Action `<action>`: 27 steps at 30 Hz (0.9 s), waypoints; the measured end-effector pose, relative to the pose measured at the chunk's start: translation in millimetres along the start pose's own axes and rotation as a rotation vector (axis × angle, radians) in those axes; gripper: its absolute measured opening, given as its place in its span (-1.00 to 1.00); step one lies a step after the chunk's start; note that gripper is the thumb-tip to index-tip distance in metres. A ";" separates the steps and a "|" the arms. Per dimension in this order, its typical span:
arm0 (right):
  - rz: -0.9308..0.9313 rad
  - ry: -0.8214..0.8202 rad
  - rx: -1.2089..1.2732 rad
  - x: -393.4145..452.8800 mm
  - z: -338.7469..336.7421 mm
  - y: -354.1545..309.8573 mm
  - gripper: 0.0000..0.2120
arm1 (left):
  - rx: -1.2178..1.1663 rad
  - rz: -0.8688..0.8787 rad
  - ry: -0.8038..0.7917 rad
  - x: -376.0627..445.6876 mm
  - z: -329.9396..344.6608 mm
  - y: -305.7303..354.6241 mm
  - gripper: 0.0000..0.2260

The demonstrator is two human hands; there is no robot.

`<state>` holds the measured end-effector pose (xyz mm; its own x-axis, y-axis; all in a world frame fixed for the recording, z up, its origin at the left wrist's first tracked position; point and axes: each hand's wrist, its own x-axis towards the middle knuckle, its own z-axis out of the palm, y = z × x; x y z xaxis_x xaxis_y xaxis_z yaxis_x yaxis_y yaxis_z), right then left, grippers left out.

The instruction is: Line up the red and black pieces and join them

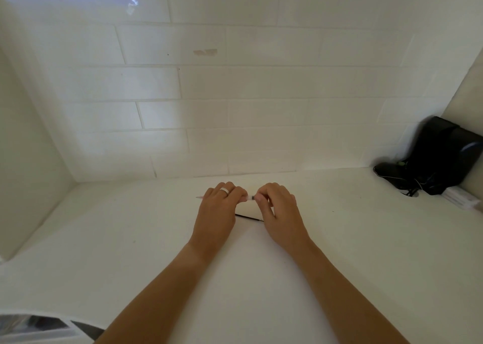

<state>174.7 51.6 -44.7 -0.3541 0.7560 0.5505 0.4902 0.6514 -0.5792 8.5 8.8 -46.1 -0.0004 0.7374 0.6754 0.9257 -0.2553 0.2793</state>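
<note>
Both my hands meet over the white counter (130,239) near the tiled back wall. My left hand (219,207), with a silver ring on one finger, grips a thin pale pink pen-like stick (200,197); its tip pokes out to the left of my knuckles. My right hand (278,207) pinches the stick's other, darker end (251,198) between thumb and fingertips. Below the gap between my hands a thin black rod (248,217) lies on the counter, partly hidden by both hands.
A black device with cables (439,158) stands in the back right corner, a white flat packet (462,200) beside it. White tiled wall (235,95) at the back, side walls left and right. A pale drawer or bin (34,328) shows at lower left.
</note>
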 end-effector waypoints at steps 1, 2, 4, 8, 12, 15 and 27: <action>-0.013 0.004 0.005 0.2 -0.3 0.0 -0.88 | 0.007 0.002 0.000 0.1 0.5 -0.3 -0.74; -0.022 0.006 0.031 0.1 -0.8 -0.6 -0.90 | 0.015 0.004 0.001 0.1 1.0 -0.8 -0.75; -0.032 0.003 0.079 -0.6 -1.6 -2.4 -0.92 | 0.017 -0.002 -0.004 0.3 1.8 -2.0 -0.76; -0.020 0.016 0.061 -0.1 -2.1 -3.5 -0.95 | 0.013 -0.003 -0.012 -0.1 2.9 -2.4 -0.76; -0.017 -0.004 0.067 -0.5 -4.0 -5.2 -0.92 | 0.026 0.002 -0.003 0.1 4.3 -4.7 -0.80; 0.006 -0.034 0.091 -1.8 -3.9 -7.0 -0.93 | 0.018 0.002 -0.010 0.1 3.8 -4.6 -0.78; 0.020 0.019 0.186 0.4 -8.0 -6.8 -0.93 | 0.022 -0.008 -0.077 1.2 3.6 -4.4 -0.62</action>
<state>177.6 47.0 -35.7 -0.3296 0.7687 0.5482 0.3404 0.6384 -0.6904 5.8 13.0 -49.0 0.0203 0.7856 0.6184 0.9340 -0.2356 0.2687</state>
